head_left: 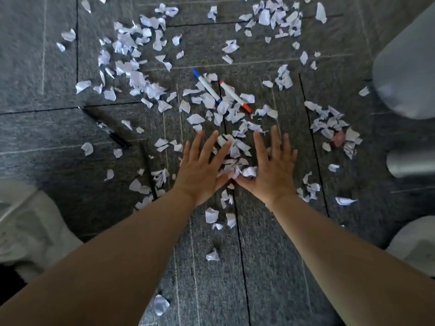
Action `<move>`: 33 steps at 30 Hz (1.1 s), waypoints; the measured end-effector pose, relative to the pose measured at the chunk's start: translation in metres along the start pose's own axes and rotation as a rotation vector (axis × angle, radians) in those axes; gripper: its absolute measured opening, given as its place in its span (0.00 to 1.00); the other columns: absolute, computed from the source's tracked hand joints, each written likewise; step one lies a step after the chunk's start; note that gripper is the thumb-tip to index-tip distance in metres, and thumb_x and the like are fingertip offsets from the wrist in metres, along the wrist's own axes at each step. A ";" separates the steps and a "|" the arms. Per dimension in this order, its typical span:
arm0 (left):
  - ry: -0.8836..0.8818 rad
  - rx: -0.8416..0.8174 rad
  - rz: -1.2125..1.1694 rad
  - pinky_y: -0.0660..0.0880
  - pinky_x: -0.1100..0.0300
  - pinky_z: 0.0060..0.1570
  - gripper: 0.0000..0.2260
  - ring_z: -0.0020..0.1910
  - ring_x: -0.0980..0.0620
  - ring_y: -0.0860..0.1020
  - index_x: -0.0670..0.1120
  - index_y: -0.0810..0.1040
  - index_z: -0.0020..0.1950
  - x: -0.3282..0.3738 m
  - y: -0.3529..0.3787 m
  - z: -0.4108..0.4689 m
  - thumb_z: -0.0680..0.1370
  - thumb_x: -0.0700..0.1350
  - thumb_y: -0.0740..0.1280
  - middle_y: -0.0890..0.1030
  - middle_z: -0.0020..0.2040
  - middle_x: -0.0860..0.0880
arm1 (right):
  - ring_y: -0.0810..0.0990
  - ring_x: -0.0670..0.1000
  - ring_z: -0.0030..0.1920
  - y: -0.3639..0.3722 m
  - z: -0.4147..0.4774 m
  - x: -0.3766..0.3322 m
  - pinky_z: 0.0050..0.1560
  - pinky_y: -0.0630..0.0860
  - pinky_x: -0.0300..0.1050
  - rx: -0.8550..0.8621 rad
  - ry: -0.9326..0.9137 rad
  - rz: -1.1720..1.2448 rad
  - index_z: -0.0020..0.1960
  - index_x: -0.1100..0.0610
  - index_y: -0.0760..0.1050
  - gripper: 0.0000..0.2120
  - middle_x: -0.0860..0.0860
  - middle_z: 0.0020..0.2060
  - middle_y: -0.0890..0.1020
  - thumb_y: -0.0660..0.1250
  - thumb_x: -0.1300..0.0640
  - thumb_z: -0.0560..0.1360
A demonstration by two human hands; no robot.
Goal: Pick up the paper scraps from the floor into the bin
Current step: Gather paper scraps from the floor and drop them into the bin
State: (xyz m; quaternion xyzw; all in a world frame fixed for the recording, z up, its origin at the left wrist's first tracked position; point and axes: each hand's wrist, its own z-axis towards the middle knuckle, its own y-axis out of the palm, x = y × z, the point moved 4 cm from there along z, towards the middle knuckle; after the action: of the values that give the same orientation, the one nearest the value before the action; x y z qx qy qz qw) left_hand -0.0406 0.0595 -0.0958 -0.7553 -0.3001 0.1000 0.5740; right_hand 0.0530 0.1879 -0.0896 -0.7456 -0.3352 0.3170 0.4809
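- The paper scraps (237,149) lie scattered over the grey carpet floor (211,290). They are thickest ahead of the hands, with loose ones on every side.
- The left hand (202,168) and right hand (273,168) lie palm-down on either side of one small heap. This looks meant to crowd the scraps together so that more come up in one scoop.
- Both arms reach straight forward. The fingers are straight and fanned, and the thumbs angle inward until they almost meet beneath the heap.
- Neither grip has closed: both are wide and flat and hold nothing.
- A blue-capped marker (207,85), a red-capped marker (235,96) and a black pen (110,130) lie among the scraps. They probably need leaving out of the scoop.
- A pale blurred shape (404,67) at the right edge may be the bin, though I cannot tell.
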 end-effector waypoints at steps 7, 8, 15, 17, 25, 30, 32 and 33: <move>0.101 0.339 -0.081 0.76 0.53 0.43 0.12 0.46 0.45 0.73 0.46 0.70 0.54 -0.003 -0.003 0.002 0.77 0.51 0.55 0.79 0.48 0.44 | 0.69 0.62 0.63 0.002 0.019 -0.021 0.61 0.70 0.59 0.176 -0.363 -0.018 0.65 0.52 0.65 0.31 0.59 0.64 0.72 0.70 0.46 0.66; 0.104 0.341 -0.097 0.76 0.54 0.39 0.11 0.42 0.44 0.75 0.46 0.70 0.52 -0.003 -0.003 0.003 0.77 0.50 0.55 0.78 0.45 0.44 | 0.74 0.62 0.57 0.002 0.016 -0.021 0.55 0.74 0.56 0.202 -0.351 -0.011 0.61 0.54 0.69 0.29 0.59 0.58 0.76 0.74 0.51 0.62; 0.111 0.228 -0.162 0.58 0.64 0.19 0.12 0.21 0.49 0.73 0.44 0.73 0.40 -0.002 -0.011 0.009 0.76 0.49 0.54 0.77 0.31 0.48 | 0.63 0.50 0.24 -0.018 0.004 -0.003 0.21 0.49 0.33 0.260 -0.368 0.168 0.41 0.60 0.65 0.19 0.53 0.29 0.71 0.73 0.71 0.59; 0.115 0.241 -0.167 0.56 0.65 0.20 0.11 0.18 0.50 0.70 0.45 0.72 0.40 0.004 -0.025 0.011 0.75 0.49 0.54 0.76 0.29 0.49 | 0.63 0.52 0.21 -0.034 0.001 0.007 0.21 0.51 0.35 0.256 -0.327 0.213 0.39 0.63 0.69 0.14 0.55 0.27 0.71 0.72 0.72 0.61; 0.205 0.358 -0.247 0.60 0.64 0.18 0.09 0.19 0.49 0.72 0.45 0.69 0.40 0.083 -0.167 0.063 0.76 0.48 0.55 0.76 0.27 0.47 | 0.72 0.57 0.23 -0.176 -0.011 0.076 0.24 0.63 0.41 0.490 -0.119 0.316 0.38 0.61 0.69 0.09 0.57 0.27 0.75 0.70 0.68 0.67; 0.275 0.412 -0.357 0.66 0.54 0.34 0.12 0.40 0.37 0.78 0.38 0.74 0.51 0.170 -0.271 0.105 0.81 0.46 0.58 0.79 0.46 0.38 | 0.78 0.61 0.32 -0.307 -0.021 0.148 0.31 0.72 0.47 0.734 -0.020 0.325 0.39 0.63 0.69 0.08 0.61 0.34 0.79 0.61 0.59 0.74; 0.283 0.434 -0.403 0.68 0.51 0.37 0.13 0.45 0.37 0.78 0.38 0.72 0.52 0.204 -0.304 0.120 0.81 0.47 0.56 0.79 0.50 0.38 | 0.78 0.65 0.40 -0.353 -0.018 0.181 0.36 0.76 0.54 0.821 0.077 0.318 0.43 0.65 0.71 0.10 0.63 0.41 0.80 0.61 0.58 0.77; 0.299 0.453 -0.431 0.69 0.50 0.38 0.14 0.45 0.36 0.77 0.38 0.72 0.52 0.219 -0.318 0.128 0.81 0.49 0.55 0.78 0.50 0.38 | 0.78 0.65 0.42 -0.371 -0.016 0.198 0.38 0.76 0.53 0.853 0.133 0.312 0.45 0.65 0.71 0.11 0.63 0.42 0.80 0.61 0.56 0.77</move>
State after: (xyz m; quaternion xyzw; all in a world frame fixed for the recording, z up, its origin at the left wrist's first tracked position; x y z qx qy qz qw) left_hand -0.0364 0.3383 0.2006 -0.5343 -0.3354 -0.0711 0.7726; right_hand 0.1069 0.4554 0.2304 -0.5414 -0.0271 0.4466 0.7118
